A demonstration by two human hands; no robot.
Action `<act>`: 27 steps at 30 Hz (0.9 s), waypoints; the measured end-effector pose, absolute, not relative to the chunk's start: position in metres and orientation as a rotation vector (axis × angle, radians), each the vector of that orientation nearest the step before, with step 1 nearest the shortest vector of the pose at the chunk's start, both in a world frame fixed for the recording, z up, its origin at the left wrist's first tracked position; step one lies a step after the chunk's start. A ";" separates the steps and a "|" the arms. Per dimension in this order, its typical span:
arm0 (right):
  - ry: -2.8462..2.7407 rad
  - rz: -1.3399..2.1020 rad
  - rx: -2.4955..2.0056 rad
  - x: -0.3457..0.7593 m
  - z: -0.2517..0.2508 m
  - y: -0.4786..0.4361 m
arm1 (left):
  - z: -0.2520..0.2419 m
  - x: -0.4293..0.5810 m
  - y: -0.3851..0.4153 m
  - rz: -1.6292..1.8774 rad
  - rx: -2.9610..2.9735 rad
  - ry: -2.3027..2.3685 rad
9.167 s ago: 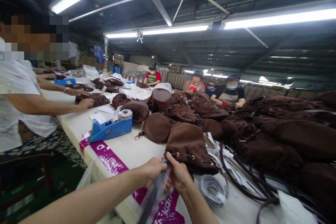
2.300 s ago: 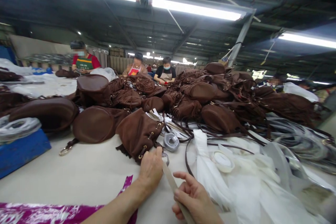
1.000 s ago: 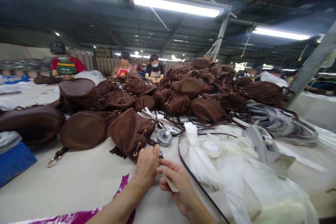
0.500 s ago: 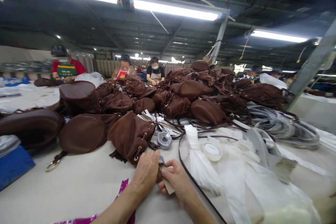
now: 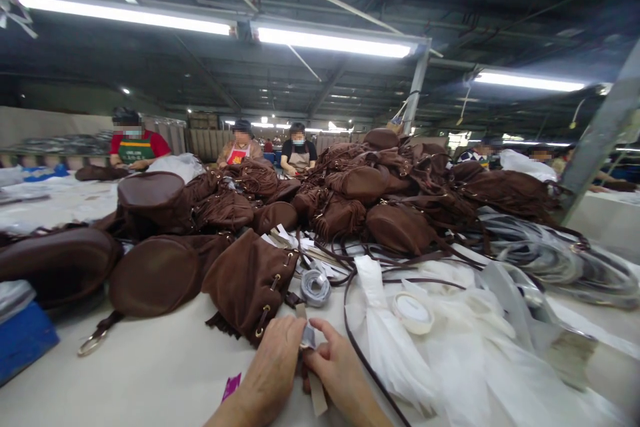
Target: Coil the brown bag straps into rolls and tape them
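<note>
My left hand (image 5: 274,355) and my right hand (image 5: 334,359) are closed together over the near side of the table. Between their fingers is a narrow beige strip (image 5: 317,395), its lower end hanging below my right fingers. A small shiny grey piece (image 5: 309,336) shows at my fingertips; its kind is not clear. Just beyond my left hand lies a brown drawstring bag (image 5: 243,280) with brass eyelets and a fringe. A coiled grey strip (image 5: 315,287) sits past my fingertips.
Brown bags (image 5: 357,183) are heaped across the table's far part. To the right are white plastic sheeting (image 5: 395,347), a tape roll (image 5: 413,311) and a dark cord (image 5: 361,343). A blue box (image 5: 25,340) stands at left. Several people (image 5: 140,143) work beyond.
The view has tilted up, so the table and my hands sit lower in the picture. The strip now shows above and below my fingers. Less of the purple piece is visible.
</note>
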State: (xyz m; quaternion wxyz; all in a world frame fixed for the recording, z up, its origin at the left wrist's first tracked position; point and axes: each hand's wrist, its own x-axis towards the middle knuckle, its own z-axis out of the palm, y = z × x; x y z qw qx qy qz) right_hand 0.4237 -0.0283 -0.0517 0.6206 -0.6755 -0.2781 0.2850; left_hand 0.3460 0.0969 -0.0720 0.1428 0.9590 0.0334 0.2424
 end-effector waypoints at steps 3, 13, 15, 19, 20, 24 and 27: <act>-0.720 0.642 -1.597 0.427 -0.048 -0.029 | -0.077 0.346 0.100 0.763 2.734 0.053; -0.716 0.941 -1.556 0.463 -0.021 -0.046 | -0.071 0.346 0.099 0.806 2.647 0.000; -0.625 0.949 -1.555 0.466 -0.022 -0.038 | -0.071 0.346 0.099 0.822 2.638 -0.029; -0.589 0.890 -1.608 0.464 -0.026 -0.018 | -0.074 0.346 0.100 0.841 2.638 -0.088; -0.603 0.853 -1.614 0.464 -0.026 -0.014 | -0.074 0.346 0.100 0.830 2.635 -0.086; -0.657 0.629 -1.607 0.472 -0.025 -0.009 | -0.068 0.345 0.097 0.720 2.630 -0.005; -0.659 0.469 -1.609 0.482 -0.025 -0.007 | -0.062 0.344 0.093 0.628 2.631 0.066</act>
